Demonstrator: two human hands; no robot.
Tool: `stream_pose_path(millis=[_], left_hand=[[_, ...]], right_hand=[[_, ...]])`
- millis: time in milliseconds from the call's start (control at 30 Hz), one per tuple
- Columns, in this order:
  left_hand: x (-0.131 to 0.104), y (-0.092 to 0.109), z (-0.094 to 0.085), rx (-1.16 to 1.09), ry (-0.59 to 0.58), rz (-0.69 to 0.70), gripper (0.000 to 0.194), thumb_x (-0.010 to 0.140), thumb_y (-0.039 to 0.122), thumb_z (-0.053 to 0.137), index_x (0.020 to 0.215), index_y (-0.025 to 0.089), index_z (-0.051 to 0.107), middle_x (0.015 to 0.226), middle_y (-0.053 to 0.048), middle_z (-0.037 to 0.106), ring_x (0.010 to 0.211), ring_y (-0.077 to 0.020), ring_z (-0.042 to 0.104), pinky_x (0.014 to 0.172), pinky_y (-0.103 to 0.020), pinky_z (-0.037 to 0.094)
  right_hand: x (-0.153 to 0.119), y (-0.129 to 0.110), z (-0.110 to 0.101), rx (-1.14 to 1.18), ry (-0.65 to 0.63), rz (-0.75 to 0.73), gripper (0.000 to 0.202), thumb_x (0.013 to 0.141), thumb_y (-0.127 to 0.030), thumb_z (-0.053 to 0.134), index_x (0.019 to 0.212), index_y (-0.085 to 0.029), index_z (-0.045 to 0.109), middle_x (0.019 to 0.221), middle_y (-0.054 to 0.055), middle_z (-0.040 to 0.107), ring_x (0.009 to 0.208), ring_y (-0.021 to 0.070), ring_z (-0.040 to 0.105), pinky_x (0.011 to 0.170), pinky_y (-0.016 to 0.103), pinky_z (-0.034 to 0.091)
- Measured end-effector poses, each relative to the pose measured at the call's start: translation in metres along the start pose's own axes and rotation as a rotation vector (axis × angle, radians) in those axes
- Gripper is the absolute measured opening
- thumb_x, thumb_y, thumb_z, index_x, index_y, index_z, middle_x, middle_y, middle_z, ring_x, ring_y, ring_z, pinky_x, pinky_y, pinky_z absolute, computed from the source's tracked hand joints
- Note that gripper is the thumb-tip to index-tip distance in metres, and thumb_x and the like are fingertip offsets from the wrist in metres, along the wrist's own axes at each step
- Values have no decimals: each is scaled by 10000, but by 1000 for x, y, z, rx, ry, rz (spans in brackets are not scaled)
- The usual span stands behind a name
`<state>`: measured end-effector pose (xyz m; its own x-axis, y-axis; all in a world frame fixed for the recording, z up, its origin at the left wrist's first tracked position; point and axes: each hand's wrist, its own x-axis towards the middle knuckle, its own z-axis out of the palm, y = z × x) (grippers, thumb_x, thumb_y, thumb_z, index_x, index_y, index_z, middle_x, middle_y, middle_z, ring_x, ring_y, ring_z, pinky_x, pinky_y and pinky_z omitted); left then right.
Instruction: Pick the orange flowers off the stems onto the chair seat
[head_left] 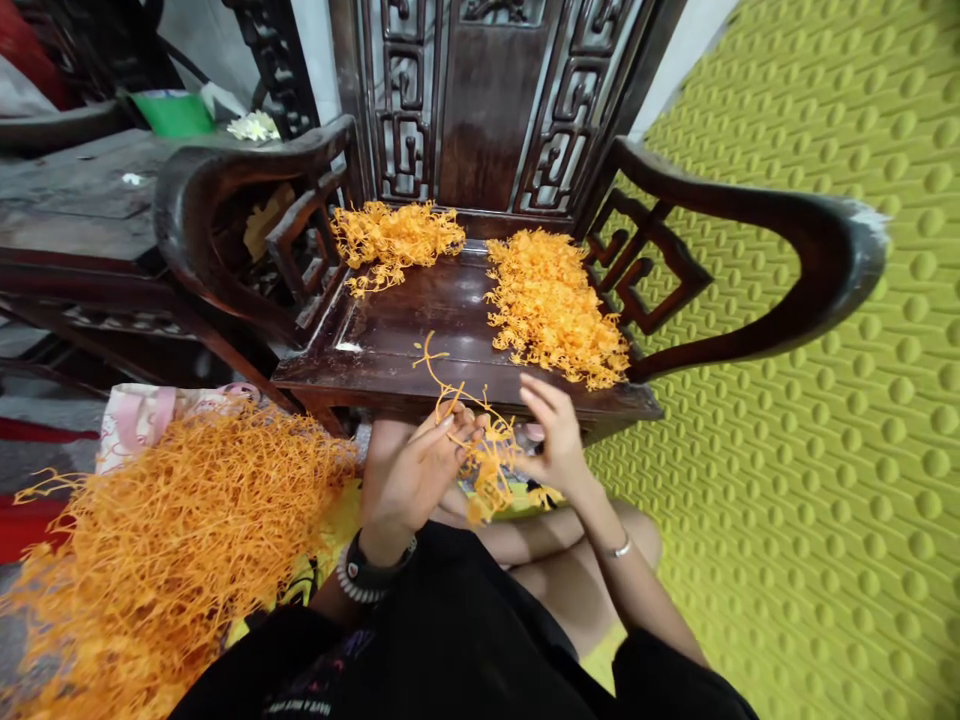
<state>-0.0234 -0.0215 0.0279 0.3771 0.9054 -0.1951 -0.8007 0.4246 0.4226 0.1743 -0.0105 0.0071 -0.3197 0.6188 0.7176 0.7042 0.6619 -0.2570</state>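
Observation:
Orange plastic stems with small curled sprigs [491, 455] hang between my two hands, over my lap. My left hand [424, 465] is closed round some of the stems, one long strand poking up past its fingers. To the right, my right hand [551, 435] has its upper fingers stretched apart; its lower fingertips are close to the sprigs, and I cannot tell whether they touch. Past my hands, a long orange pile of sprigs [551, 305] covers the right of the chair seat [424, 315]. A smaller pile [401, 235] lies at its back left.
A big heap of tangled orange stems [202, 530] rises at my left beside a white and pink bag [131, 425]. Carved wooden armrests [817, 250] flank the seat. A side table [75, 195] at the left bears a green container [176, 113]. Yellow bumpy matting [810, 500] spreads at right.

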Motion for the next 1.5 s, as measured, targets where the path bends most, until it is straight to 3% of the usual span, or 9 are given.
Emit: stream_pose_path(millis=[133, 300, 433, 700, 800, 967, 1133, 1333, 1500], left_hand=[[-1, -13, 1, 82, -20, -14, 108, 855, 131, 537, 920, 148, 622, 929, -42, 651, 977, -174, 637, 869, -276, 488], [-7, -26, -3, 248, 59, -31, 157, 839, 276, 623, 972, 194, 605, 841, 14, 635, 767, -115, 620, 675, -198, 469], [-11, -26, -5, 360, 90, -103, 282, 752, 392, 722, 877, 181, 583, 687, 36, 571, 546, -59, 505, 501, -160, 375], [-9, -19, -12, 369, -209, -483, 336, 757, 451, 694, 809, 159, 535, 416, 106, 307, 362, -22, 178, 376, -174, 111], [-10, -20, -12, 390, -305, -540, 348, 751, 456, 698, 833, 170, 518, 411, 118, 298, 356, -22, 143, 377, -186, 90], [-11, -26, -15, 436, -385, -612, 364, 768, 477, 666, 776, 175, 463, 413, 120, 300, 352, -24, 140, 371, -196, 69], [-10, -32, -19, 318, -499, -773, 423, 793, 498, 610, 607, 176, 408, 394, 102, 250, 343, -20, 126, 360, -199, 59], [-11, -30, -21, 131, -542, -880, 521, 813, 485, 604, 522, 186, 293, 372, 91, 180, 365, -46, 82, 355, -185, 30], [-13, -28, -16, 132, -449, -724, 550, 862, 507, 542, 513, 174, 278, 402, 87, 167, 394, -55, 91, 391, -177, 111]], right_hand=[[-19, -31, 10, 115, 16, 51, 725, 814, -502, 571, 1450, -373, 247, 1487, 81, 352, 1321, 326, 383, 1026, 561, 355], [-5, -59, 7, 364, 97, 228, 309, 819, -448, 595, 1099, -316, 584, 1119, 40, 669, 1183, 302, 525, 1080, 582, 255], [1, -70, 11, 751, 253, 641, 198, 844, -432, 594, 844, -235, 574, 767, 16, 639, 709, 177, 607, 695, 349, 515], [18, -73, 2, 1305, 318, 1018, 259, 841, -418, 556, 1049, -264, 570, 571, -67, 419, 366, 67, 260, 306, 199, 190], [22, -73, 1, 1376, 395, 1044, 159, 821, -380, 562, 862, -228, 574, 518, -80, 348, 355, 47, 169, 316, 191, 104], [24, -71, 8, 1242, 541, 987, 305, 824, -427, 586, 642, -201, 489, 567, -49, 437, 460, 63, 381, 440, 187, 376], [25, -62, 1, 1376, 436, 997, 232, 746, -268, 679, 957, -263, 585, 989, 0, 632, 644, 89, 546, 480, 194, 436], [23, -57, -6, 1440, 469, 851, 330, 672, -413, 747, 911, -255, 583, 687, -47, 444, 554, 76, 396, 471, 186, 386], [24, -51, 0, 990, 736, 814, 390, 740, -425, 708, 1067, -317, 526, 661, -79, 422, 463, 68, 363, 412, 195, 314]])
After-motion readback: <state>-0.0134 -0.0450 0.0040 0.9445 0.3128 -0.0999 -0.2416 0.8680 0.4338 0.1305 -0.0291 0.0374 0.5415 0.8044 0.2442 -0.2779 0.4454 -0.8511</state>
